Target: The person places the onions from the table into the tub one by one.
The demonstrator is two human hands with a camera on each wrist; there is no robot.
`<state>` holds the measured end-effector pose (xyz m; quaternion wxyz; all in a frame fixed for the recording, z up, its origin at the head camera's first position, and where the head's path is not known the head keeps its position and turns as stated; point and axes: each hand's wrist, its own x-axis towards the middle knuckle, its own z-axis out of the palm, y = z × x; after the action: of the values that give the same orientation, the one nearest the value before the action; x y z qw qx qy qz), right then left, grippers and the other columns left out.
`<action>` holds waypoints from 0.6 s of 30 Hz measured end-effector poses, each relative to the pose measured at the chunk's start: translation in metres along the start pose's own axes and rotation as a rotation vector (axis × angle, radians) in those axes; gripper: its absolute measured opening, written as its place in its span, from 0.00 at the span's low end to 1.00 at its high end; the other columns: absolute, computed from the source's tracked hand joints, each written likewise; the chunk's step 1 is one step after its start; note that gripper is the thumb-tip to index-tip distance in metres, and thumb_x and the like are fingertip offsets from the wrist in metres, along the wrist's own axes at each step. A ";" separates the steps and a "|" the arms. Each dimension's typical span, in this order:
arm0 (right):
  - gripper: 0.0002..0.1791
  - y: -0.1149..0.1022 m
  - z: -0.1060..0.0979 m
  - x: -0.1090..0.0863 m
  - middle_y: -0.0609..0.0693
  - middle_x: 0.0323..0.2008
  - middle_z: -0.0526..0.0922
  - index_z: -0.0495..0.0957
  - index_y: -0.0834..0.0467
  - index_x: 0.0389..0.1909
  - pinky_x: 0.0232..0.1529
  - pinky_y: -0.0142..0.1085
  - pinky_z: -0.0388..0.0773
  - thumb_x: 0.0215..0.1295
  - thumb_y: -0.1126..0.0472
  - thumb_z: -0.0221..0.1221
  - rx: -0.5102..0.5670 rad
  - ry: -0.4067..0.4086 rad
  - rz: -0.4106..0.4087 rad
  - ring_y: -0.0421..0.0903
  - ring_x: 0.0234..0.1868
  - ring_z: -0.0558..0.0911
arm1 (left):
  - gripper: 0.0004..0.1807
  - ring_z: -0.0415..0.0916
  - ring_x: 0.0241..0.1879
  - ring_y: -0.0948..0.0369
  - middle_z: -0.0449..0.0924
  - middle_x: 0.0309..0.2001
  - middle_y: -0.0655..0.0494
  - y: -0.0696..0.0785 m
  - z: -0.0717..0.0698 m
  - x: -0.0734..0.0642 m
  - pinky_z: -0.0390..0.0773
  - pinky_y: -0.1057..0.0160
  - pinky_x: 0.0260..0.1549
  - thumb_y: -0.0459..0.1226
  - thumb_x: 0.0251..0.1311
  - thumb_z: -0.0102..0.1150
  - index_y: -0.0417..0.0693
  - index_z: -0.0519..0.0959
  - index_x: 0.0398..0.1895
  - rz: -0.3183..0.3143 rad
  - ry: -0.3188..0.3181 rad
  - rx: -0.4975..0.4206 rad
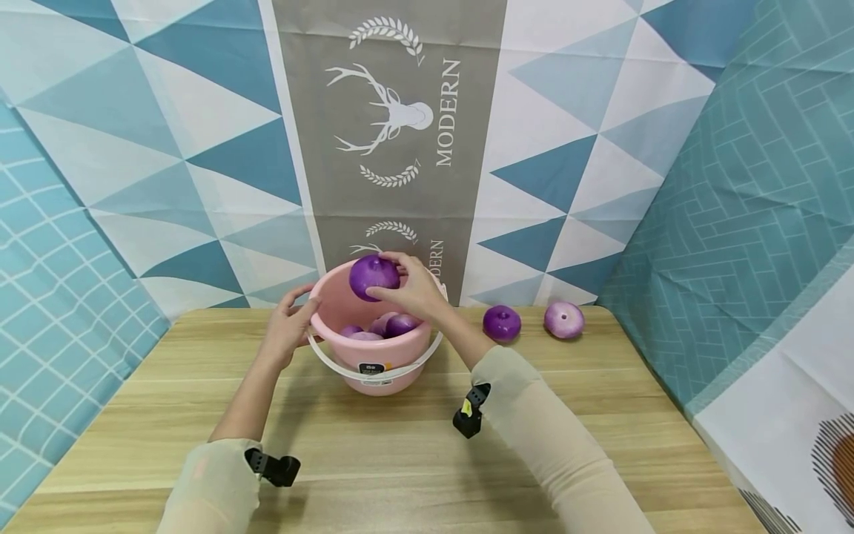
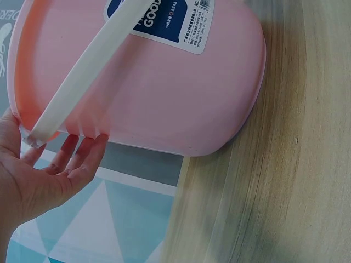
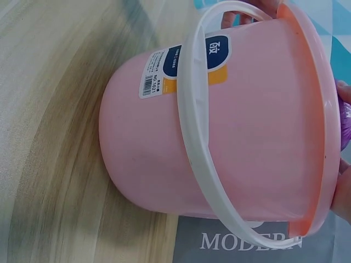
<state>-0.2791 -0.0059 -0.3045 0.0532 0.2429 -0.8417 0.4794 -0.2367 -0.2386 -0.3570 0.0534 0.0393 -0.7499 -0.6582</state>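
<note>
A pink bucket (image 1: 383, 363) with a white handle (image 2: 82, 76) stands upright on the table. My left hand (image 1: 288, 326) grips its left rim, thumb at the lip and fingertips against the outer wall, as the left wrist view shows. Over the bucket's mouth, my right hand (image 1: 415, 289) holds a purple onion (image 1: 368, 277) between thumb and fingers. In the right wrist view only a sliver of that onion (image 3: 345, 123) shows past the rim. Several more onions (image 1: 400, 325) lie inside the bucket, partly hidden by its front wall.
Right of the bucket, a dark purple onion (image 1: 502, 323) and a paler onion (image 1: 564, 320) sit near the back edge of the wooden table (image 1: 373, 475). Patterned cloth (image 1: 394, 111) hangs behind the table, with tiled-print cloth at both sides.
</note>
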 end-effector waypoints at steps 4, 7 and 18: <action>0.36 -0.001 0.001 0.001 0.53 0.56 0.71 0.69 0.48 0.61 0.59 0.45 0.75 0.50 0.50 0.69 0.007 -0.004 -0.010 0.50 0.56 0.73 | 0.32 0.77 0.26 0.70 0.64 0.58 0.35 0.000 0.001 0.000 0.85 0.55 0.35 0.48 0.66 0.49 0.50 0.57 0.70 -0.002 0.004 0.006; 0.36 -0.001 0.002 0.001 0.53 0.56 0.71 0.69 0.48 0.61 0.59 0.45 0.75 0.50 0.51 0.69 0.008 -0.002 -0.010 0.50 0.56 0.73 | 0.31 0.77 0.26 0.70 0.64 0.57 0.35 0.000 0.001 0.001 0.85 0.54 0.36 0.48 0.66 0.49 0.50 0.57 0.70 -0.002 0.003 0.002; 0.37 -0.002 0.005 0.001 0.51 0.57 0.73 0.68 0.49 0.62 0.59 0.44 0.75 0.50 0.50 0.70 0.019 -0.013 -0.008 0.50 0.58 0.73 | 0.32 0.77 0.26 0.70 0.64 0.59 0.33 0.001 0.001 0.000 0.85 0.55 0.36 0.48 0.66 0.49 0.50 0.56 0.70 0.000 -0.004 0.007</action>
<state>-0.2787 -0.0114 -0.3051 0.0472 0.2499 -0.8363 0.4857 -0.2368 -0.2378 -0.3559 0.0518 0.0381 -0.7523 -0.6556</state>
